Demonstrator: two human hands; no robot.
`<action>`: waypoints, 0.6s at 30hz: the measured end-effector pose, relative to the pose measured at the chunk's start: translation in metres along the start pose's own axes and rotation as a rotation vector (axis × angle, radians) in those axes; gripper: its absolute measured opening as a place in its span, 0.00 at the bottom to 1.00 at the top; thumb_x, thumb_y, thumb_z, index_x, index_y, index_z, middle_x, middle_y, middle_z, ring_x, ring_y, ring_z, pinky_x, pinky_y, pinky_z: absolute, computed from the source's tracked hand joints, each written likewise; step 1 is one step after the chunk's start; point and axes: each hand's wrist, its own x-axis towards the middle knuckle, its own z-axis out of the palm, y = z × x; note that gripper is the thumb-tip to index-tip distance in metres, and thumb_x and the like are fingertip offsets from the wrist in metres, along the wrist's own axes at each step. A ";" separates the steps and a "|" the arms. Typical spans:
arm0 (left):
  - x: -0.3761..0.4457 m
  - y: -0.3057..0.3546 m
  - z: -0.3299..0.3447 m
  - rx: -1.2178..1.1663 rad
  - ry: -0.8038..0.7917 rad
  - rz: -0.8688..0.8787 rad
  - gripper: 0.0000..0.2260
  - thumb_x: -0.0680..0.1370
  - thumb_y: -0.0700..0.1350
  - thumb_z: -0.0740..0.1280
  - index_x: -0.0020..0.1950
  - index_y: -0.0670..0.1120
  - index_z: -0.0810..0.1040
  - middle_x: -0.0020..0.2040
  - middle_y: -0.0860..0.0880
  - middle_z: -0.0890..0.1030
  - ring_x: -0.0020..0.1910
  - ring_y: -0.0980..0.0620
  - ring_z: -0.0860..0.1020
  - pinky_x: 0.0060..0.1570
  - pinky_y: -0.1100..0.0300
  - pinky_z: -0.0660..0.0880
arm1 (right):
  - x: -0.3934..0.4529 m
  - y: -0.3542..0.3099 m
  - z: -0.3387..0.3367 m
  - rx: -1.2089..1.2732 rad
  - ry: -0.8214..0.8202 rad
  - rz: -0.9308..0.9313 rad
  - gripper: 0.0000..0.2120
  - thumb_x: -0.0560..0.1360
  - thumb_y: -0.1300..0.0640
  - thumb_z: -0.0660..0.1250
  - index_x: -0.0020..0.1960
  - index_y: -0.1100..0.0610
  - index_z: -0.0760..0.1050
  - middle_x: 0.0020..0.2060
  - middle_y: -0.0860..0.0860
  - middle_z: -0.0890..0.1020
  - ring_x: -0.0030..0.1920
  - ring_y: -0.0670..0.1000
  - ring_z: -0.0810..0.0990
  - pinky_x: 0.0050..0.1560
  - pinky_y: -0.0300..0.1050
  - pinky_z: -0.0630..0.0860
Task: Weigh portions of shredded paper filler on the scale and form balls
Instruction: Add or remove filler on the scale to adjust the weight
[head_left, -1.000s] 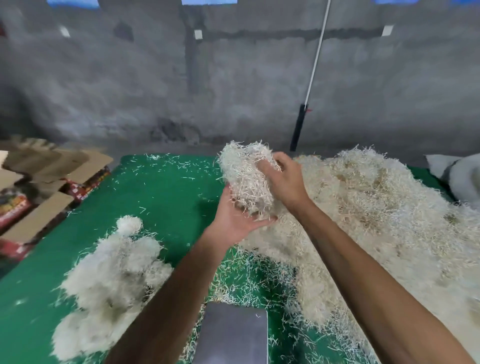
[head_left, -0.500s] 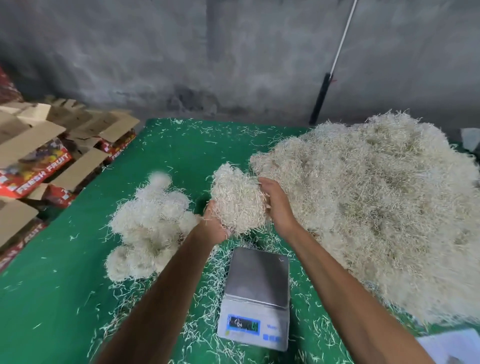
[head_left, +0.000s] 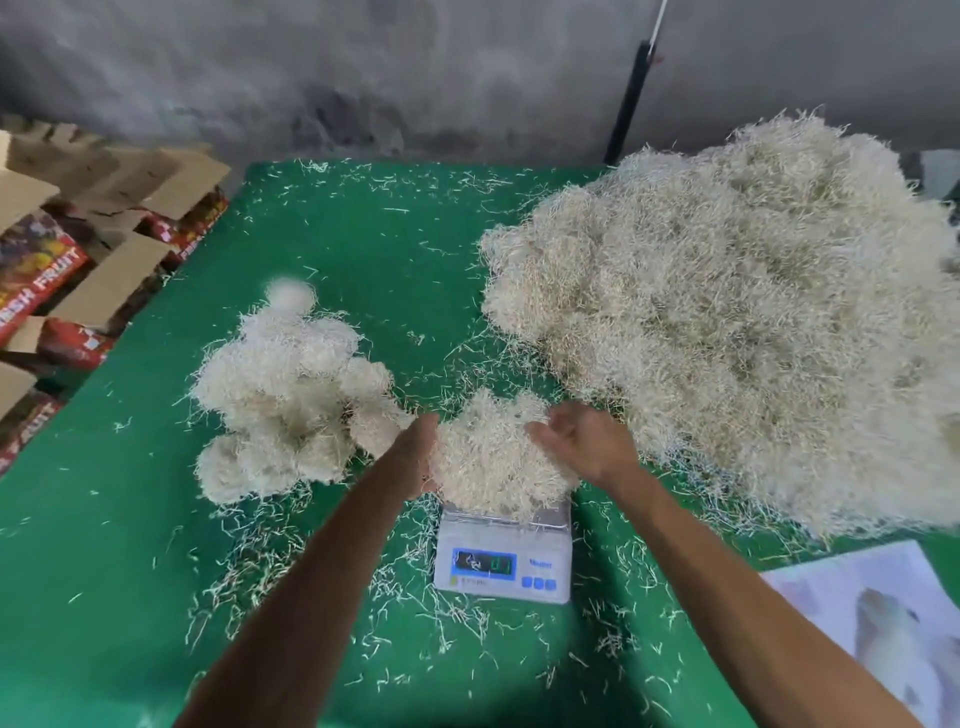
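A loose portion of shredded paper filler lies on the platform of a small white digital scale with a lit blue display. My left hand rests flat against the portion's left side, its fingers blurred. My right hand hovers at the portion's right edge with relaxed, slightly bent fingers that hold nothing. A big heap of loose filler fills the right side of the table. Several formed filler balls are piled to the left of the scale.
The green table cover is strewn with loose shreds around the scale. Open cardboard fruit boxes stand off the table's left edge. A white printed sheet lies front right. A black-handled pole leans on the grey wall behind.
Both hands brought the portion down from in front of the heap and set it on the scale. The right hand has let go of it, and the view has tilted downward.
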 end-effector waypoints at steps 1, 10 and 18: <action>0.002 -0.004 0.000 0.051 0.008 0.014 0.26 0.84 0.55 0.59 0.78 0.44 0.62 0.77 0.39 0.62 0.72 0.38 0.66 0.71 0.41 0.66 | -0.002 0.003 -0.001 -0.005 0.060 0.006 0.30 0.79 0.25 0.55 0.53 0.50 0.79 0.38 0.49 0.85 0.36 0.47 0.85 0.40 0.44 0.83; 0.011 -0.016 0.003 0.207 0.174 0.310 0.09 0.81 0.51 0.63 0.48 0.46 0.75 0.38 0.50 0.73 0.36 0.53 0.71 0.33 0.63 0.68 | -0.005 0.010 -0.002 0.154 0.194 -0.027 0.18 0.86 0.44 0.59 0.63 0.56 0.78 0.45 0.51 0.85 0.36 0.45 0.83 0.31 0.39 0.76; 0.005 -0.020 0.001 0.230 0.185 0.414 0.21 0.80 0.53 0.66 0.69 0.41 0.75 0.58 0.36 0.81 0.44 0.47 0.80 0.30 0.64 0.69 | -0.010 0.002 0.005 0.165 0.192 -0.018 0.24 0.84 0.42 0.61 0.70 0.58 0.75 0.65 0.55 0.82 0.60 0.56 0.82 0.58 0.57 0.81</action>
